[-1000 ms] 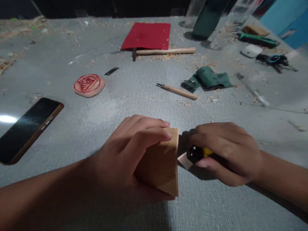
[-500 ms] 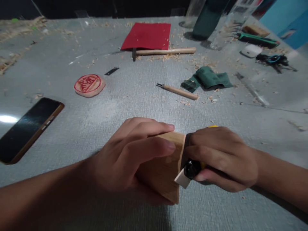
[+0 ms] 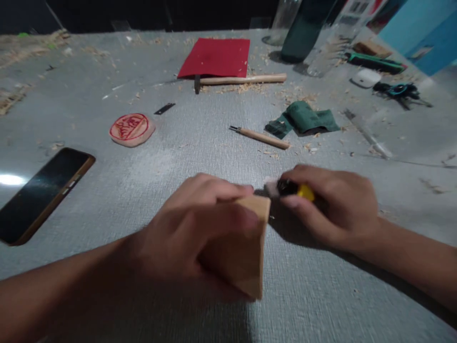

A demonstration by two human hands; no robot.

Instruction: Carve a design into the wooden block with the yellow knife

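My left hand (image 3: 193, 233) is closed around a pale wooden block (image 3: 250, 252), its thumb and fingers on opposite sides, near the front middle of the table. To the right, my right hand (image 3: 332, 205) grips a black and yellow cutter (image 3: 296, 189). The cutter's blade end points left, blurred, beside the block's upper right corner and apart from it. Beyond the hands lie a wooden-handled carving tool (image 3: 262, 137) and a crumpled green cloth or sandpaper piece (image 3: 305, 117).
A phone (image 3: 46, 190) lies at the left, near a wooden disc with red drawing (image 3: 131, 129) and a small blade (image 3: 164, 108). Farther back are a hammer (image 3: 243, 80), red sheet (image 3: 216, 57), dark bottle (image 3: 305, 33) and keys (image 3: 400, 93). Wood shavings are scattered around.
My right hand has moved away from the block's right edge, up and slightly right, and turned with the cutter. My left hand still holds the block almost in place.
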